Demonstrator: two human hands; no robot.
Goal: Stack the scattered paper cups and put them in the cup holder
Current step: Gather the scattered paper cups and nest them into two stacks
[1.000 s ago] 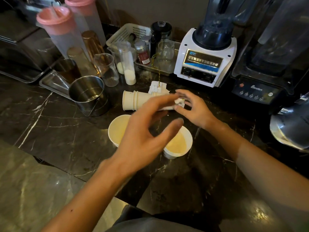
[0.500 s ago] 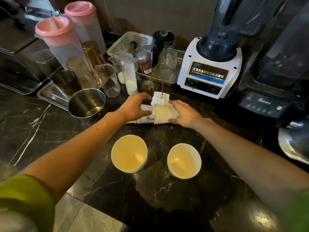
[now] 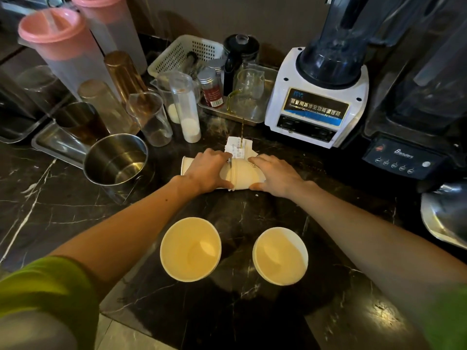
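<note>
A stack of white paper cups (image 3: 241, 175) lies on its side on the dark marble counter, rims pointing left. My left hand (image 3: 208, 170) is wrapped over the stack's left, rim end. My right hand (image 3: 276, 176) grips its right, base end. Two single paper cups stand upright and empty nearer to me: the left cup (image 3: 190, 248) and the right cup (image 3: 280, 256). No cup holder shows in this view.
A steel pail (image 3: 117, 160) stands left of the stack. Behind it are glasses, pink-lidded pitchers (image 3: 60, 49), a white basket (image 3: 182, 55) and a receipt (image 3: 237, 149). A white blender (image 3: 321, 97) and a black blender (image 3: 414, 122) stand at the back right.
My left hand reached forward from above the upright cups and closed on the lying stack's left end. The right hand stays on its right end. The view has tilted down.
</note>
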